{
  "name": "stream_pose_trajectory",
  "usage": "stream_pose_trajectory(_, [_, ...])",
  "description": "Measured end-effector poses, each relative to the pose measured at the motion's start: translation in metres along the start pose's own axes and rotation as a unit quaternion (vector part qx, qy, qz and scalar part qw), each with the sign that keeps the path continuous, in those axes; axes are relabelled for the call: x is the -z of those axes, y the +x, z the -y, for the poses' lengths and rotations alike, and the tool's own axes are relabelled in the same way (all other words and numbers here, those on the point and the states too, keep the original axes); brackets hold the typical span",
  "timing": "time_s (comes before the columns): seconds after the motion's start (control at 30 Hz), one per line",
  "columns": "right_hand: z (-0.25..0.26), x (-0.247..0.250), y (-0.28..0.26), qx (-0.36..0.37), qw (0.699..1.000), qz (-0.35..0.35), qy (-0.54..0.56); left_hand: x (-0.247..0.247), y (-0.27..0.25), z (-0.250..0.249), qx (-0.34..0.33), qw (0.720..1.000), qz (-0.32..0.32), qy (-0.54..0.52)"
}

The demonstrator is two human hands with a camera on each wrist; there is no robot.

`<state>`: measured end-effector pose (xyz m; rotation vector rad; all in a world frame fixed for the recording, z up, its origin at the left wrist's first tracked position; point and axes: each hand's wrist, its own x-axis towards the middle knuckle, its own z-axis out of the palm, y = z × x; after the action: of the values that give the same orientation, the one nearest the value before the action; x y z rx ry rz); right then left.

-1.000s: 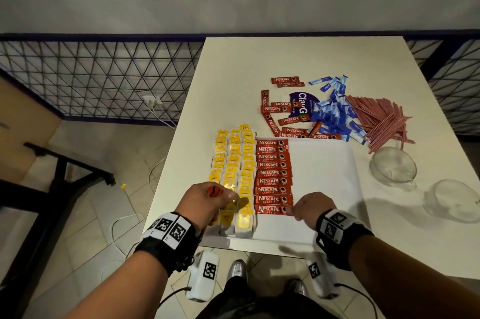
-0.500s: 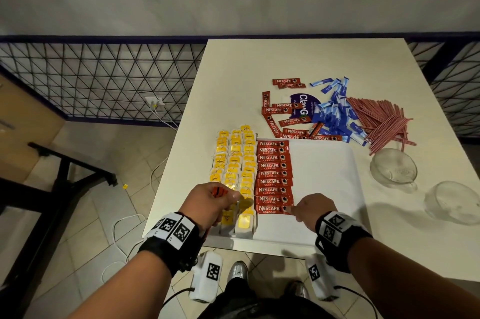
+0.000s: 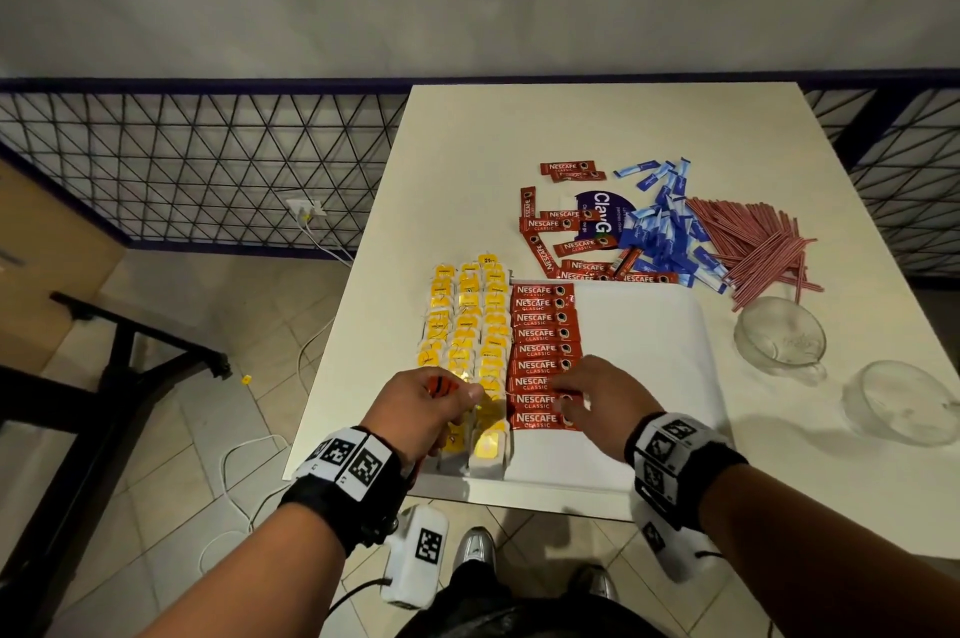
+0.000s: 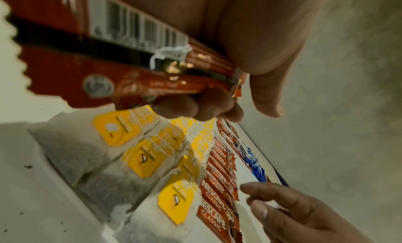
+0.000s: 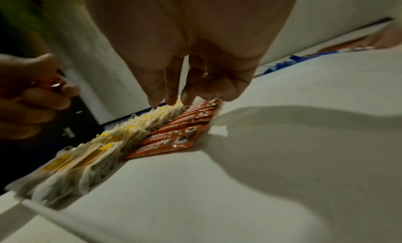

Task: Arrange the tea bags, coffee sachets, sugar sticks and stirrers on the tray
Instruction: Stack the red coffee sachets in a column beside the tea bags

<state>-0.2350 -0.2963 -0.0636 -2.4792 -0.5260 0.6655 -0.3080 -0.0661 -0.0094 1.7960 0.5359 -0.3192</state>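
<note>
A white tray lies at the table's near edge. Yellow-tagged tea bags fill its left side in three columns, and a column of red coffee sachets lies beside them. My left hand hovers over the near tea bags and grips a bunch of red coffee sachets. My right hand hangs over the near end of the sachet column, fingers straight and pointing down, holding nothing. Loose red sachets, blue sugar sticks and red stirrers lie in heaps beyond the tray.
Two clear glass cups stand right of the tray. A dark blue packet lies under the loose sachets. The table ends just left of the tray; a wire-mesh railing and tiled floor are beyond.
My right hand has moved forward and left from the tray's near edge, now over the lower sachets. The left hand has stayed put with its bunch.
</note>
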Motion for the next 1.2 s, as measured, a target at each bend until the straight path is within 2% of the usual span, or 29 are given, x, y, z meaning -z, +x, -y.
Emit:
stream_pose_trajectory(0.13, [0.007,-0.008,0.012,0.098,0.986,0.018,-0.131,0.000,-0.001,0.000,0.000,1.000,-0.001,-0.003])
stream_pose_trajectory(0.3, [0.014,-0.010,0.013,0.099,0.971,0.029,-0.218,0.004,-0.002,0.002,-0.001,1.000,-0.008,-0.005])
stream_pose_trajectory(0.63, [0.016,-0.012,0.013,0.083,0.964,0.061,-0.246,0.006,-0.003,0.002,-0.001,1.000,-0.008,-0.009])
stream_pose_trajectory(1.1, [0.005,-0.019,0.016,0.115,0.972,0.014,-0.204,0.005,-0.004,0.000,0.008,1.000,-0.002,0.006])
stream_pose_trajectory(1.2, [0.004,-0.021,0.018,0.120,0.968,0.023,-0.222,0.004,-0.002,0.001,0.004,1.000,0.002,0.011])
